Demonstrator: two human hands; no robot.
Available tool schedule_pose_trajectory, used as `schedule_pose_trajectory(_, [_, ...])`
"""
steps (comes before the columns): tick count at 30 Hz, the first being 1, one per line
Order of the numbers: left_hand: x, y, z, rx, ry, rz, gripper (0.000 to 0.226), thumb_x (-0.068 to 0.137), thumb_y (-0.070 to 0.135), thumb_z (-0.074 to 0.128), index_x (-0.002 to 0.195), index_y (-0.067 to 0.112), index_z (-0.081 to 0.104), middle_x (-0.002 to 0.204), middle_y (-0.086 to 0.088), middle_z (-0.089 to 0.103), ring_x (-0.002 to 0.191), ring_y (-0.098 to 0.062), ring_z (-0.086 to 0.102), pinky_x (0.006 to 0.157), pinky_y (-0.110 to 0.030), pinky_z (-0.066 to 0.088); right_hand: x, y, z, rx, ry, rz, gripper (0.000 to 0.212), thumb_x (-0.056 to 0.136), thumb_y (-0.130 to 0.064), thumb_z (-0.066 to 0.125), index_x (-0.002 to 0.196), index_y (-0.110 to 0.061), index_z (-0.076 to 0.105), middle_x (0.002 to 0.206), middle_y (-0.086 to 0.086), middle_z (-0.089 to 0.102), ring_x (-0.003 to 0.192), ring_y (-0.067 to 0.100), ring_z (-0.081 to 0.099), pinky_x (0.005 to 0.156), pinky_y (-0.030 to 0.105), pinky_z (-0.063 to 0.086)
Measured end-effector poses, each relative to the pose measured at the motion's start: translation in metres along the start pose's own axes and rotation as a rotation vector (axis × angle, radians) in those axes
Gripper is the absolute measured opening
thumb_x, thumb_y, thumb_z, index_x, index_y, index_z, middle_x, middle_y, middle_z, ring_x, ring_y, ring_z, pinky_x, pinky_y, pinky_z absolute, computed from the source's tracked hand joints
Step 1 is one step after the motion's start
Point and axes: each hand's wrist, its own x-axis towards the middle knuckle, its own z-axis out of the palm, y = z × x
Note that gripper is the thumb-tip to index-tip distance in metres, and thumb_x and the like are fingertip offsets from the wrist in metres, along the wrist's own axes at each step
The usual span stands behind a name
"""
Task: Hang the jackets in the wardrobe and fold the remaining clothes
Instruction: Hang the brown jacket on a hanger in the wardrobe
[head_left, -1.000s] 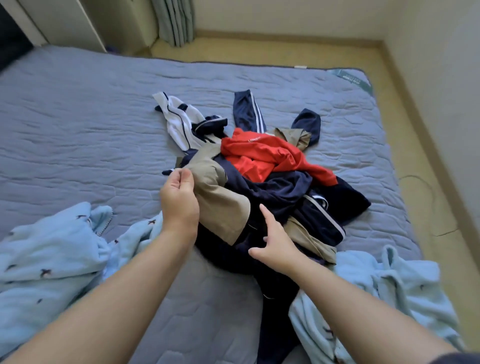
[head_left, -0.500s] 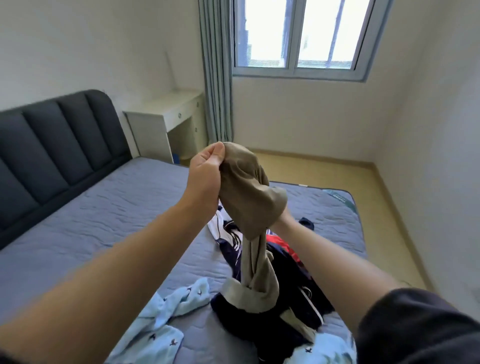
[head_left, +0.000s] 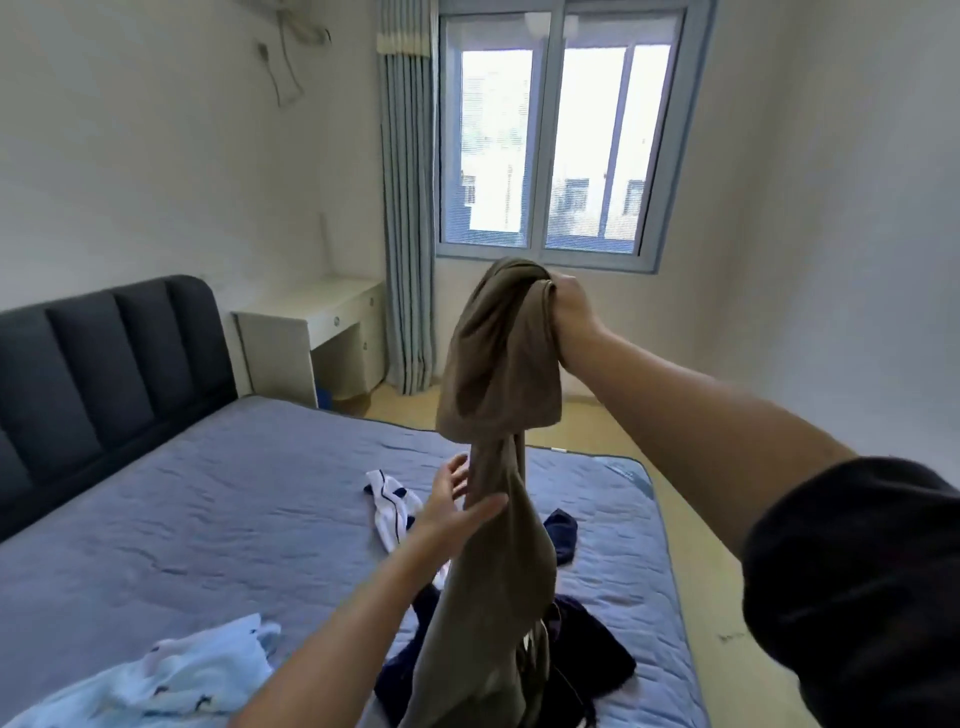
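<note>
Khaki garment (head_left: 493, 597) fills the nearest part of the view. Its lower end trails straight below the grip into a dark heap of clothes (head_left: 592, 657) on the bed (head_left: 208, 519), with pale blue fabric (head_left: 171, 670) lying well off to the grip's lower left. Partway down from the grip the left hand (head_left: 457, 499) meets the hanging column, fingers straight and spread, palm turned to the cloth and not closed round it. I judge it is there to steady the drape and feel for an edge or seam. Higher up, the right hand (head_left: 571, 317) is a fist clamped on the bunched top of the garment, raised, I think, so that its own weight pulls the rest free of the heap and lets it untwist. Held so, the garment's long axis runs near vertical, gathered end up and loose end down, the lower part drifting a little to the left. It is twisted into a rope beneath a baggy fold, so I cannot tell whether it is a jacket or something to fold. Below and left of the grip, farther across the bed, lies a white-and-navy piece (head_left: 395, 504). Beyond the grip stand a desk (head_left: 322, 322) to its left and the window (head_left: 556, 140) above it.
</note>
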Motion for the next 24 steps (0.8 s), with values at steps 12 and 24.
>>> schedule_pose_trajectory(12, [0.008,0.063,-0.034,-0.293,0.297,0.168,0.022,0.089,0.019,0.057,0.068,0.014,0.057,0.063,0.001,0.061,0.072,-0.017,0.052,0.065,-0.028,0.047,-0.032,0.070,-0.065,-1.076,-0.195,0.105,0.026,0.091,-0.012,0.055,0.114,-0.020,0.045,0.119,0.014,0.059,0.099,0.025,0.057,0.069,0.024,0.046])
schedule_pose_trajectory(24, [-0.018,0.068,-0.075,-0.206,0.225,0.055,0.025,0.097,0.019,0.046,0.086,0.013,0.068,0.077,-0.006,0.066,0.072,-0.019,0.059,0.071,-0.030,0.048,-0.123,0.180,-0.034,-0.213,-0.241,0.148,0.080,0.085,-0.012,0.067,0.146,-0.037,0.022,0.141,0.003,0.044,0.114,0.018,0.057,0.084,0.028,0.054])
